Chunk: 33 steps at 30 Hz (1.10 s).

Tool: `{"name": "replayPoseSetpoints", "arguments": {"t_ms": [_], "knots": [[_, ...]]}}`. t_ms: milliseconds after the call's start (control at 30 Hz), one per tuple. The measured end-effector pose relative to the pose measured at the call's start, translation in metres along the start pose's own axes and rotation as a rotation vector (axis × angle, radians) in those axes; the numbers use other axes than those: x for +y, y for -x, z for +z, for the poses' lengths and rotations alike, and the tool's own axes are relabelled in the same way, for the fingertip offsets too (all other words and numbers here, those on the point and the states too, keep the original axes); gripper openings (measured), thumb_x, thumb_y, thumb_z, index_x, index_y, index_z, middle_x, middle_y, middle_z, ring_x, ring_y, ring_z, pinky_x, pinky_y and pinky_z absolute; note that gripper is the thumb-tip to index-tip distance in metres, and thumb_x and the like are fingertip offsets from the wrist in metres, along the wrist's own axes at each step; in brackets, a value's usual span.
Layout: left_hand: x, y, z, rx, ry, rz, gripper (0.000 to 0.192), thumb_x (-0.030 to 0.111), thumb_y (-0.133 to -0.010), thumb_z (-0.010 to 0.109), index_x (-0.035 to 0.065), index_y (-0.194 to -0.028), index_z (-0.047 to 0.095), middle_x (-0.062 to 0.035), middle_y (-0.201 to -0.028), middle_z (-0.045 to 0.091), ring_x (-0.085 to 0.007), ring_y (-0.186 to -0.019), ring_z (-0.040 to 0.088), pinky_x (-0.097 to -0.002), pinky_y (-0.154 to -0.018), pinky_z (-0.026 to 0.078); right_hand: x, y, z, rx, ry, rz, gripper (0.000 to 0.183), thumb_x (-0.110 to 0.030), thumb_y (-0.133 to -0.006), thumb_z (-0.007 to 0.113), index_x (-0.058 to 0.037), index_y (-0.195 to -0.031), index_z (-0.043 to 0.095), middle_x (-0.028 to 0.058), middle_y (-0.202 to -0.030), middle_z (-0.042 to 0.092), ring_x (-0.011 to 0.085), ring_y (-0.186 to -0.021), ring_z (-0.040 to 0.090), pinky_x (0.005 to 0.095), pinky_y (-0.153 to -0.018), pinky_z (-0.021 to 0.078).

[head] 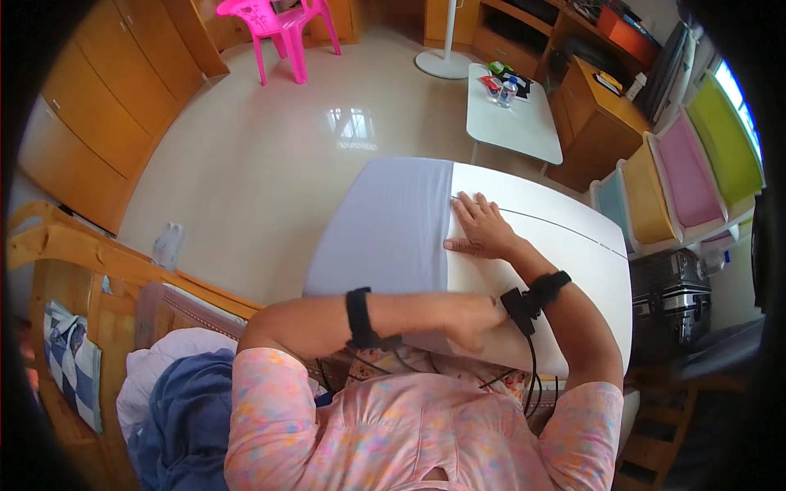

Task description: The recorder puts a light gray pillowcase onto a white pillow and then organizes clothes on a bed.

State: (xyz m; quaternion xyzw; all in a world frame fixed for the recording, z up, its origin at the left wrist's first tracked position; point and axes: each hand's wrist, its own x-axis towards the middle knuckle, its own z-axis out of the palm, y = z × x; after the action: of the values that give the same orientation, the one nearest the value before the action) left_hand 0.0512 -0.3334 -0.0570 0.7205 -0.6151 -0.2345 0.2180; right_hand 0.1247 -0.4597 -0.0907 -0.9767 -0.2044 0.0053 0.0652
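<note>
A white table or board point(552, 239) with a thin dark line across it stands before me. A pale lavender cloth point(387, 227) covers its left part, its edge running front to back. My right hand point(482, 227) lies flat with fingers spread, by the cloth's edge, on the white surface. My left hand point(476, 319) reaches across to the right near the front edge, blurred; whether it grips anything cannot be told. Black straps with cables are on both wrists.
A low white table point(516, 126) with a plastic bottle point(507, 93) and packets stands beyond. Coloured bins point(688, 172) and black cases point(669, 294) are at right. A pink plastic chair point(288, 27) stands far off; blue bedding point(190, 411) lies at left.
</note>
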Motion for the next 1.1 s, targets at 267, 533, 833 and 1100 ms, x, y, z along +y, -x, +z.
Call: {"name": "replayPoseSetpoints", "arguments": {"t_ms": [267, 533, 833, 1100], "knots": [[-0.068, -0.025, -0.084, 0.432, -0.129, -0.82, 0.026, 0.019, -0.068, 0.049, -0.0016, -0.08, 0.059, -0.0237, -0.083, 0.057, -0.0337, -0.079, 0.057, -0.0413, -0.069, 0.045, -0.007, 0.012, 0.008, 0.055, -0.098, 0.051, 0.077, -0.058, -0.077, 0.037, -0.0013, -0.128, 0.023, 0.0216, -0.131, 0.023, 0.0415, -0.12, 0.02, 0.0484, -0.098, 0.0177], [-0.121, -0.057, -0.093, 0.2, -0.353, -0.877, 0.03, 0.023, -0.068, 0.055, -0.0013, -0.085, 0.06, -0.0206, -0.091, 0.058, -0.0348, -0.086, 0.056, -0.0399, -0.072, 0.045, -0.02, 0.025, 0.008, 0.154, -0.117, 0.155, 0.086, -0.06, -0.077, 0.034, 0.0131, -0.122, 0.025, 0.0269, -0.129, 0.023, 0.0356, -0.123, 0.018, 0.0397, -0.101, 0.0144], [-0.165, -0.077, -0.092, 0.184, -0.477, -0.994, 0.022, 0.006, -0.073, 0.048, 0.0006, -0.09, 0.061, -0.0194, -0.095, 0.057, -0.0318, -0.091, 0.055, -0.0377, -0.074, 0.046, -0.017, 0.029, 0.014, 0.136, -0.166, 0.089, 0.061, -0.039, -0.085, 0.03, 0.0126, -0.116, 0.034, 0.0248, -0.124, 0.033, 0.0326, -0.119, 0.027, 0.0383, -0.099, 0.0187], [-0.175, -0.096, -0.079, 0.348, -0.271, -0.749, 0.016, 0.003, -0.064, 0.048, -0.0077, -0.069, 0.058, -0.0283, -0.071, 0.055, -0.0396, -0.071, 0.056, -0.0416, -0.066, 0.046, -0.015, 0.03, 0.024, 0.104, -0.169, 0.042, 0.052, -0.031, -0.082, 0.032, 0.0084, -0.114, 0.04, 0.0211, -0.124, 0.036, 0.0314, -0.119, 0.028, 0.0413, -0.1, 0.0166]]}}
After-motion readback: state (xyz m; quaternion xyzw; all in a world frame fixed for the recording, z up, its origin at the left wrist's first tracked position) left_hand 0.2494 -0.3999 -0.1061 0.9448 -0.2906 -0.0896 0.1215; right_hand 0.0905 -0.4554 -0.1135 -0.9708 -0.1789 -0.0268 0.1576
